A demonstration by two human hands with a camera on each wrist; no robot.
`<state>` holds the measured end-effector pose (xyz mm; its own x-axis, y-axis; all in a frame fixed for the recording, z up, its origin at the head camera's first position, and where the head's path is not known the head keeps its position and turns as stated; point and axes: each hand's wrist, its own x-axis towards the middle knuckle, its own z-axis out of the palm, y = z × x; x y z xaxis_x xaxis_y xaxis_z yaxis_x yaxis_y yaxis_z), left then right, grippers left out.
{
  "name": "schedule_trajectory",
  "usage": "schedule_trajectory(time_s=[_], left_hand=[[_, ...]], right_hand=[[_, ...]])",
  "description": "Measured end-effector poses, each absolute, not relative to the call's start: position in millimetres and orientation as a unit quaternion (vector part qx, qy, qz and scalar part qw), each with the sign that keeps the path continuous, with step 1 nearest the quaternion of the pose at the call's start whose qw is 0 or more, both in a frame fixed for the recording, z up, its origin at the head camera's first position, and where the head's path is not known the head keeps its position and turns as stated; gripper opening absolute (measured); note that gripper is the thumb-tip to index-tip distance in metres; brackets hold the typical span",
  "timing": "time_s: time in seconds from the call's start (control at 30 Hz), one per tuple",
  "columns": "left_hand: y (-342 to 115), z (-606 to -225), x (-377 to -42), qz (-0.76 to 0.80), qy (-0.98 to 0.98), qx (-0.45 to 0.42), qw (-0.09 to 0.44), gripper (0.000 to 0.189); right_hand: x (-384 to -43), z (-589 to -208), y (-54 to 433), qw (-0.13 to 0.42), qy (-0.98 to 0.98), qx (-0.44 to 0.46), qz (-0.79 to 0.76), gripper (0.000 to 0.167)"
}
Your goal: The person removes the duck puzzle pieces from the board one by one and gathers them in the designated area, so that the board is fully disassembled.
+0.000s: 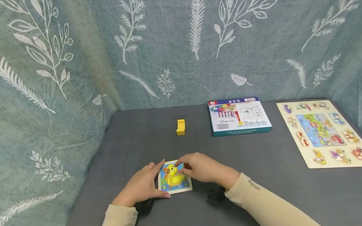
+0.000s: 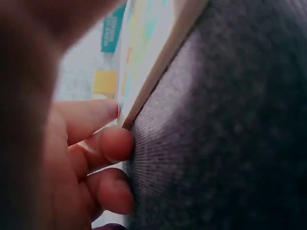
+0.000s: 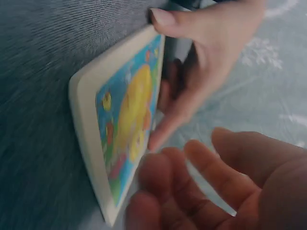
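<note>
A small square duck puzzle (image 1: 174, 181) with a pale wooden frame lies flat on the dark table. My left hand (image 1: 143, 184) spans its left side, thumb at the near edge and index finger at the far corner. Close up in the left wrist view, fingertips of my left hand (image 2: 96, 143) meet the edge of the puzzle (image 2: 165, 52). Over the puzzle's far right part hovers my right hand (image 1: 202, 167), its fingers loosely bent. In the right wrist view my right hand's fingertips (image 3: 158, 175) are close over the picture, with nothing between them and the thumb.
A yellow block (image 1: 180, 127) with a curved hollow stands beyond the puzzle. Farther back to the right lies a flat boxed set (image 1: 240, 118). A larger wooden picture board (image 1: 328, 133) occupies the right side. Patterned green cloth (image 1: 174, 44) hangs behind the table (image 1: 251, 193).
</note>
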<state>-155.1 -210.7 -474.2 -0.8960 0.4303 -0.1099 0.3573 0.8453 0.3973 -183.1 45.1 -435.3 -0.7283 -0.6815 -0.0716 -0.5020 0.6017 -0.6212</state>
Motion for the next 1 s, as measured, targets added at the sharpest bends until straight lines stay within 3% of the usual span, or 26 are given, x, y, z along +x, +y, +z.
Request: schedule_trajectory(time_s=[0.4,0.53,0.77,1.0], left_hand=[[-211.9,-483.3,-152.3,0.224,0.946,0.223,0.073,0.120],[-215.2,-483.7,-152.4,0.233,0.948,0.205,0.075,0.122],[-215.1,-482.5,-151.9,0.251,0.949,0.168,0.086,0.120],[-214.2,-482.1,-154.8,0.235,0.956,0.158,0.074,0.115]], right_hand=[[-181.7,-460.6,-3.8,0.110,0.925,-0.354,-0.081,0.039],[-188.8,-463.2,-10.9,0.102,0.918,-0.376,-0.077,0.041],[-198.9,-465.1,-15.4,0.134,0.916,-0.365,-0.099,0.040],[-202.2,-463.7,-15.9,0.120,0.924,-0.352,-0.087,0.034]])
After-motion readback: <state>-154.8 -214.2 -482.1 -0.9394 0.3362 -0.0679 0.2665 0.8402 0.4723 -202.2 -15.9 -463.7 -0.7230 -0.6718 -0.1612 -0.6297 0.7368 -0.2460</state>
